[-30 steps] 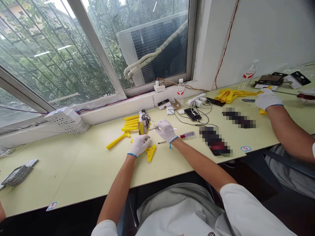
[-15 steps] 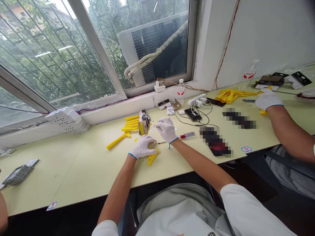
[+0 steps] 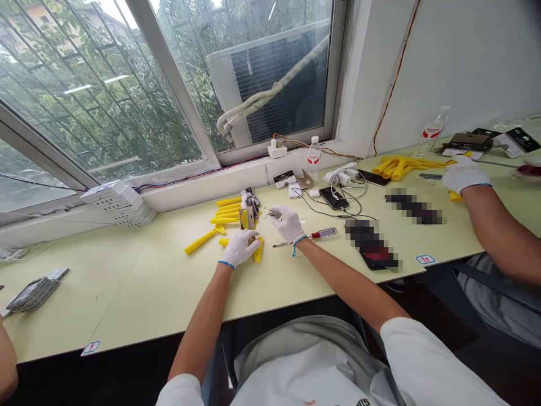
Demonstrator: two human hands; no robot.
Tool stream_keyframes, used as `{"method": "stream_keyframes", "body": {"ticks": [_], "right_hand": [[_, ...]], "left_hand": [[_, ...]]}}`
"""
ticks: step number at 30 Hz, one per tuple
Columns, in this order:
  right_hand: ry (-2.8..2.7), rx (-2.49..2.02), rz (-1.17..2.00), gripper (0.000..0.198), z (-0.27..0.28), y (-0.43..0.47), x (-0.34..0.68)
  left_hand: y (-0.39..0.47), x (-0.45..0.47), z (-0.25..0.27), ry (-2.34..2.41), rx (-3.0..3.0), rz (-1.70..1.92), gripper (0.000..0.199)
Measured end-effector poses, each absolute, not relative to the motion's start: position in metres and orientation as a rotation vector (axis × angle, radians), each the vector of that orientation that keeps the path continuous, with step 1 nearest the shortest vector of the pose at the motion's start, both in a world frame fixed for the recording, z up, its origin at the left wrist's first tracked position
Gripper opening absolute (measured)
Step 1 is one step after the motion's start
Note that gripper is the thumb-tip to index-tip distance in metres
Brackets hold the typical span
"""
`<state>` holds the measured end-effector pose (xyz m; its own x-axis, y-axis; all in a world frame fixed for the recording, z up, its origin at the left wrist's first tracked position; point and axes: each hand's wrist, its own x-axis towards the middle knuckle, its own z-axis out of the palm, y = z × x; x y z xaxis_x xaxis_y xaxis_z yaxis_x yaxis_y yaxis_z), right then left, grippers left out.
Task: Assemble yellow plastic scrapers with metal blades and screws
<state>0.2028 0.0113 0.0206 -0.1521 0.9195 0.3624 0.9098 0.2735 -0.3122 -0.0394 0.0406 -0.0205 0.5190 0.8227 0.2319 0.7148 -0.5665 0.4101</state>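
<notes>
Yellow scraper (image 3: 258, 251) held under left hand (image 3: 239, 248) at near side of table (image 3: 160, 282), fingers curled over its middle, head showing at right; right hand (image 3: 287, 224) poised farther right, fingertips drawn together beside small bits (image 3: 266, 214), anything pinched too small to tell; screwdriver (image 3: 325, 233) laid beneath right wrist; more scrapers (image 3: 224, 220) piled on far side

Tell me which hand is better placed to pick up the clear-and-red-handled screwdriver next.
Probably the white-gloved right hand: it is nearer, with the metal-shafted screwdriver by its wrist. The white-gloved left hand is farther away, partly covering a wide-headed yellow scraper.
</notes>
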Motion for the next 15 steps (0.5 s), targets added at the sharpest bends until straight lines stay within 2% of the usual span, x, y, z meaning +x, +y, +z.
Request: {"method": "stream_keyframes", "body": {"ticks": [5, 7, 11, 15], "right_hand": [[-2.065, -1.642, 0.037, 0.043, 0.021, 0.010, 0.204], [-2.063, -1.640, 0.039, 0.043, 0.021, 0.009, 0.204], [-2.068, -1.634, 0.045, 0.042, 0.021, 0.007, 0.204], [-2.095, -1.622, 0.054, 0.042, 0.021, 0.006, 0.202]], "left_hand": [[0.043, -0.054, -0.015, 1.162, 2.517, 0.517, 0.067], [0.042, -0.056, -0.012, 1.138, 2.564, 0.437, 0.073], [0.038, -0.051, -0.007, 1.166, 2.603, 0.372, 0.071], [0.033, -0.042, -0.005, 1.219, 2.590, 0.341, 0.061]]}}
